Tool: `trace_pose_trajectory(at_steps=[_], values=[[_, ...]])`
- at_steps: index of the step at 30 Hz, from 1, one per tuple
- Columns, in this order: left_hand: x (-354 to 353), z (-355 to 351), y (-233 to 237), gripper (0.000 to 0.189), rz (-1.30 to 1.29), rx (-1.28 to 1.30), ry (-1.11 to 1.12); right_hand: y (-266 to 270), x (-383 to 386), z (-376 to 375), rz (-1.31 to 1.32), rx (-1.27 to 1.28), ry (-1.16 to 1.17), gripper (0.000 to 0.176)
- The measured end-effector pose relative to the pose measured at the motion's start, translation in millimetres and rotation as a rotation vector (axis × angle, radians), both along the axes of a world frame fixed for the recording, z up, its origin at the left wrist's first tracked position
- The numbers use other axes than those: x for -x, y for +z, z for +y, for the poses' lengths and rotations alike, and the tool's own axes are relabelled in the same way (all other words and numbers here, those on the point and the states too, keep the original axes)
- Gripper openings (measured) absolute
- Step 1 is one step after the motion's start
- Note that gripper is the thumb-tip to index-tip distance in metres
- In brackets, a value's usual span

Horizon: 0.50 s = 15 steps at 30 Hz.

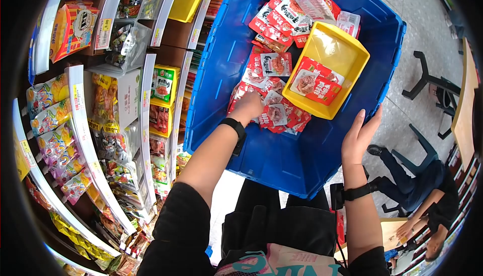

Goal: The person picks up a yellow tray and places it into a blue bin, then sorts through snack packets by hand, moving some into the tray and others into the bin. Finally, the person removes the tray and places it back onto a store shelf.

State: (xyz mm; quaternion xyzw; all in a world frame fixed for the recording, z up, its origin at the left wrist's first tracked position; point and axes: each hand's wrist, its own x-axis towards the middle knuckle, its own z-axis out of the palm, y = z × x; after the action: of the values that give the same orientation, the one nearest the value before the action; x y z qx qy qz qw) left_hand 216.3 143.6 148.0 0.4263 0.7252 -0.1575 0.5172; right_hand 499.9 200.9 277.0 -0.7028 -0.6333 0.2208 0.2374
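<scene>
- Head view — left hand point(249, 106) sunk among red snack packets point(274, 115); cannot tell its grasp.
- Right hand point(358, 135) released, flat on blue plastic crate point(282, 160) — likely steadying it.

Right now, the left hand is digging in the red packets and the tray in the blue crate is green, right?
Not quite. The tray is yellow, not green, as the head view shows. The rest holds: the left hand is in the red packets, inside the blue crate.
</scene>
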Motion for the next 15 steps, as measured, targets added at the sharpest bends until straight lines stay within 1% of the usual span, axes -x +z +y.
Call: trace_pose_trajectory(at_steps=[1,3,6,8,10,11,14,15], values=[[-7.7,-3.5,4.8,0.057,-0.002,-0.001,0.000,0.6,0.2,-0.3,-0.002,-0.001,0.000,0.058],[-21.0,-9.6,12.5,0.051,0.142,0.054,-0.009,2.5,1.7,0.5,0.005,-0.001,-0.003,0.058],[-18.1,-17.4,-14.3,0.047,0.146,0.044,-0.029,-0.1,-0.1,0.3,-0.038,-0.020,0.004,0.058],[-14.6,-14.8,-8.6,0.043,0.148,-0.001,-0.047,3.0,1.7,1.5,-0.031,-0.014,0.001,0.057],[-6.7,-9.2,2.0,0.043,0.092,-0.033,-0.205,3.9,1.6,-0.2,-0.022,0.001,-0.003,0.057],[-3.3,-2.2,15.6,0.035,0.069,0.005,-0.226,2.6,1.3,0.3,-0.020,-0.008,0.002,0.057],[1.9,8.3,42.6,0.036,0.048,0.052,-0.289,3.2,2.8,0.4,-0.008,-0.016,0.003,0.057],[5.0,6.6,40.8,0.042,-0.033,0.063,-0.319,3.7,3.1,0.6,-0.002,-0.013,0.002,0.057]])
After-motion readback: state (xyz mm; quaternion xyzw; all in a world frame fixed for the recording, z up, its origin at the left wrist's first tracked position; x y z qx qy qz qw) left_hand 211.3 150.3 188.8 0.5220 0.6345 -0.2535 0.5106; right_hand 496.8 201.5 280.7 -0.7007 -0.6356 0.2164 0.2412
